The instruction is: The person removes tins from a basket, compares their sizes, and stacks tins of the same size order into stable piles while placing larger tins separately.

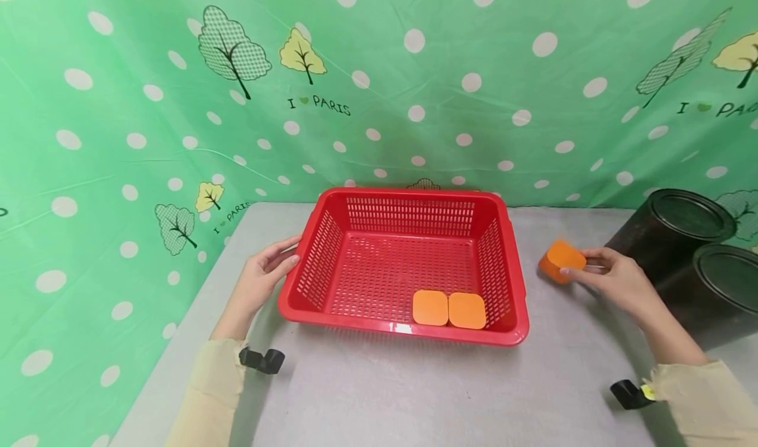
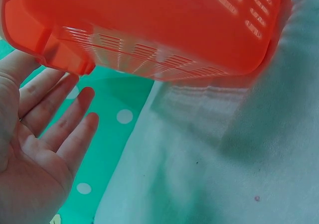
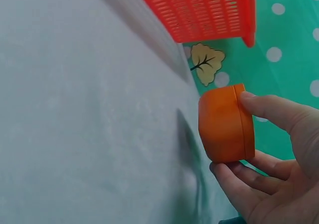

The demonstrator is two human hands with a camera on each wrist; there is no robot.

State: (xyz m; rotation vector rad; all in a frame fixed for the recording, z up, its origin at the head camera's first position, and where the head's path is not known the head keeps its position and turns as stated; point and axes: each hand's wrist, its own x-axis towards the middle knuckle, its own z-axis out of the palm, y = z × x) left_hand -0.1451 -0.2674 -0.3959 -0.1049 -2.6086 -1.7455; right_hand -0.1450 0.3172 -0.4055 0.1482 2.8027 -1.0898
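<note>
A red plastic basket (image 1: 403, 328) with slotted walls stands on the table. My left hand (image 1: 268, 272) is at its left rim, fingertips right at the edge; in the left wrist view the fingers (image 2: 75, 109) extend loosely below the rim. Two orange boxes (image 1: 430, 307) with rounded corners sit side by side in the basket's near right corner. To the right of the basket, my right hand (image 1: 622, 279) pinches a third orange box (image 3: 224, 124) between thumb and fingers. This box is tilted, and a lid seam shows near its top.
Two black lidded canisters (image 1: 689, 216) stand at the right, behind and beside the right forearm. A green dotted cloth (image 1: 379, 91) hangs behind and to the left. The pale grey table (image 1: 379, 394) extends in front of the basket.
</note>
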